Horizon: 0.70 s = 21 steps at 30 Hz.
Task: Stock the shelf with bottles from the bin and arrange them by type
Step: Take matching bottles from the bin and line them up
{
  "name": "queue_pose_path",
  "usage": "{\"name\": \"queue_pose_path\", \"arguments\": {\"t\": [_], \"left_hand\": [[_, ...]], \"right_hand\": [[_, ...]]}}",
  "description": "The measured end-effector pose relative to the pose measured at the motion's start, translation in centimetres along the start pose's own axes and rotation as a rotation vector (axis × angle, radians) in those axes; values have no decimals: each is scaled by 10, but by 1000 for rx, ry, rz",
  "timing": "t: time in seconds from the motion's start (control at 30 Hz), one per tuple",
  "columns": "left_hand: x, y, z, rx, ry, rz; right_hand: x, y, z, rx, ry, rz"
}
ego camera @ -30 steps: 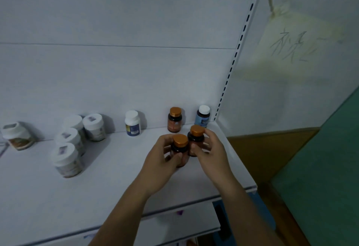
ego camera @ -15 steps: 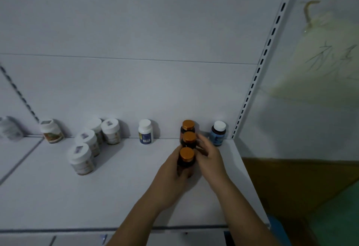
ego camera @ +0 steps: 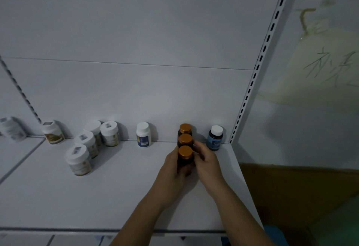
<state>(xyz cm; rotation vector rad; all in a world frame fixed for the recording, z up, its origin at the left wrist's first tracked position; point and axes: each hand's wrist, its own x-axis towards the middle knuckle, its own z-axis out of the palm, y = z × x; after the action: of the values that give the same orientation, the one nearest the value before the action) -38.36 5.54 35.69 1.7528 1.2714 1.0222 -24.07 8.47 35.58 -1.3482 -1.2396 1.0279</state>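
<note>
Left hand (ego camera: 172, 170) grip wraps front dark bottle with orange round cap (ego camera: 185, 152). Right hand (ego camera: 206, 162) grip curls on second orange-capped bottle (ego camera: 185, 140) behind it. One second ago these two stood side by side. Now they stand in single file with third orange-capped bottle (ego camera: 185, 128), centre of frame, toward back of white flat shelf (ego camera: 116, 197). Orange type looks grouped; release seems next.

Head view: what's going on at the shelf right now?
A person is stocking the white shelf. The left hand grips the front orange-capped bottle and the right hand holds the middle orange-capped bottle. With the back orange-capped bottle they form a row running toward the back panel, between a white bottle and a blue bottle.
</note>
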Motion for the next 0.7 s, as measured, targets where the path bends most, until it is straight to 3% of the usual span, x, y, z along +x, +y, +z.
{"name": "queue_pose_path", "arguments": {"t": [0.47, 0.6, 0.7], "left_hand": [[-7, 2, -19, 94, 13, -153], [-14, 16, -45, 229, 71, -23], [-19, 31, -65, 440, 94, 55]], "right_hand": [[-14, -3, -20, -79, 3, 30], [-27, -17, -33, -142, -6, -64], [-38, -35, -41, -332, -64, -248]]}}
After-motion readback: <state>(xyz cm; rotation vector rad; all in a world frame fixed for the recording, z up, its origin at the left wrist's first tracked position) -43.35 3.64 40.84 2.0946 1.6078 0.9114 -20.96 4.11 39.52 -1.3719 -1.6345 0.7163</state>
